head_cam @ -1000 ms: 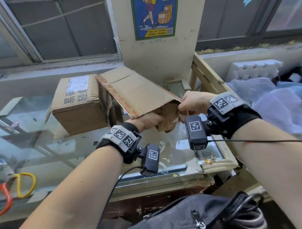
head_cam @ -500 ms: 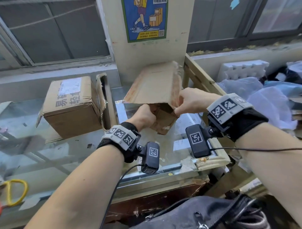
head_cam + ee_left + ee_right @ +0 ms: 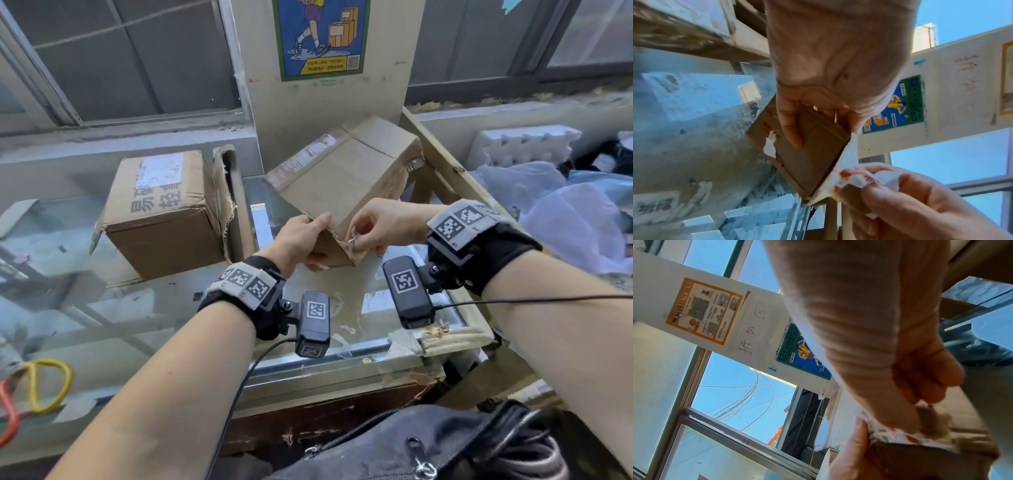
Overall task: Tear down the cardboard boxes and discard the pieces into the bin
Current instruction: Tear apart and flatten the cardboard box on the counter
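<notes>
Two cardboard boxes are showing on the glass-topped table (image 3: 85, 308) in front of me, and neither is fully torn down yet. I am holding the nearer one, a flattened cardboard piece (image 3: 346, 178), tilted up above the glass between my hands. My left hand (image 3: 301, 240) is gripping its near lower corner, thumb on top and fingers curled underneath. My right hand (image 3: 380, 226) is pinching a strip of whitish tape (image 3: 855, 177), marked with red, at that same corner; the left wrist view is showing it peeling away from the cardboard edge. I am judging this as tape removal before tearing, so the job is looking early to middling.

The second box (image 3: 161, 212), with a white label and dark printed characters, is sitting intact on the glass to the left. A loose ragged cardboard flap (image 3: 226, 198) is standing upright just beside it. No bin is appearing in any view, so nothing is showing as discarded, and I cannot tell where the pieces must go.

Around me: a pillar with a blue and green poster (image 3: 322, 37) straight ahead, windows on both sides, and a wooden frame (image 3: 442, 164) at the table's right edge. Crumpled plastic sheeting (image 3: 565, 212) and a white foam tray (image 3: 524, 144) are lying beyond it. A dark bag (image 3: 428, 445) is sitting at my waist, and yellow and red handles (image 3: 37, 383) are lying low left. The wooden frame is standing close to the lifted cardboard and could be snagging a wide tear.
</notes>
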### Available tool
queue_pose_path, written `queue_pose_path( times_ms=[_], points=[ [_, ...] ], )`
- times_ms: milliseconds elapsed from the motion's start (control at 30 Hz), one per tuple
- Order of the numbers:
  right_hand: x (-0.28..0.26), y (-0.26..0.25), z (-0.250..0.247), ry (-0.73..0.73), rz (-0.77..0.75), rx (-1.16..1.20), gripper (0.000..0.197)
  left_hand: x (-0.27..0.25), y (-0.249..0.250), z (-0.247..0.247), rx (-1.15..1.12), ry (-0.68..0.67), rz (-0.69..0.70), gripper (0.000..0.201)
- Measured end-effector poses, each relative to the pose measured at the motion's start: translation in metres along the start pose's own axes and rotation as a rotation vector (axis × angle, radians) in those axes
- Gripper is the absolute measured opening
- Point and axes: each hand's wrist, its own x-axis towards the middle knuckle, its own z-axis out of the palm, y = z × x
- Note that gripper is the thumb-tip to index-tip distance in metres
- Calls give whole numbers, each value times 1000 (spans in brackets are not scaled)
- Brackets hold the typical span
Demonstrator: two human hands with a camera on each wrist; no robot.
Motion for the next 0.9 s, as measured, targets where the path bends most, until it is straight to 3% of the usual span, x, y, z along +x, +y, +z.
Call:
queue_pose_path(
  times_ms=[100,267,433,633,800,900],
  points=[
    [5,-2,0,82,-28,195,10,-2,-2,-10,-99,9,-34,28],
    [13,-13,6,50,-73,359,21,-2,0,-25,-68,56,-71,33],
    [22,-27,11,140,-125,287,14,2,-9,-41,-97,148,-124,44],
    [47,-13,46,33,-43,161,15,10,-26,-43,124,149,-123,28],
    [49,-3,55,67,-16,238,10,20,-24,-35,192,195,-56,32],
    [45,-1,53,47,-21,422,11,26,-26,-36,194,234,-57,35]
  ],
)
